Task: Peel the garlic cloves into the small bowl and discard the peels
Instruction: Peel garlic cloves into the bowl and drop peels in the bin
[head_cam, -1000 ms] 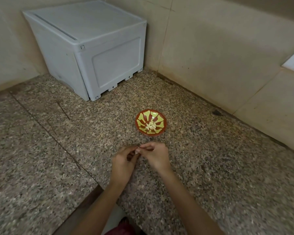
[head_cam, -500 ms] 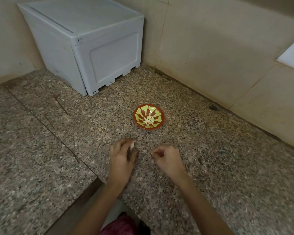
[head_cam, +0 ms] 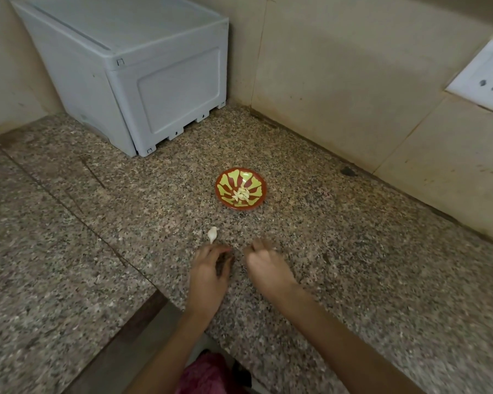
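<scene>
Head view. The counter (head_cam: 353, 265) is speckled granite with a seam running diagonally across its left part. Its front edge (head_cam: 151, 308) steps down just behind the left wrist. A tiled wall (head_cam: 339, 81) bounds it at the back and right, and carries a white socket (head_cam: 484, 78).

A grey plastic box (head_cam: 154, 81) stands in the far corner, well apart from the work. Open granite lies on all sides of the small bowl (head_cam: 256, 180), which sits beyond the hands. Peeled cloves (head_cam: 241, 193) are heaped at its centre.

One garlic clove (head_cam: 212, 234) lies on the counter between bowl and hands. It is just beyond the fingertips of the left hand (head_cam: 208, 277) and not touching them.

The left hand is palm down, fingers loosely curled, with nothing seen in it. The right hand (head_cam: 264, 268) is beside it, a gap between them. Its fingers are curled under and blurred; whether they pinch anything cannot be told.

Pink cloth (head_cam: 202, 373) shows at the bottom edge.
</scene>
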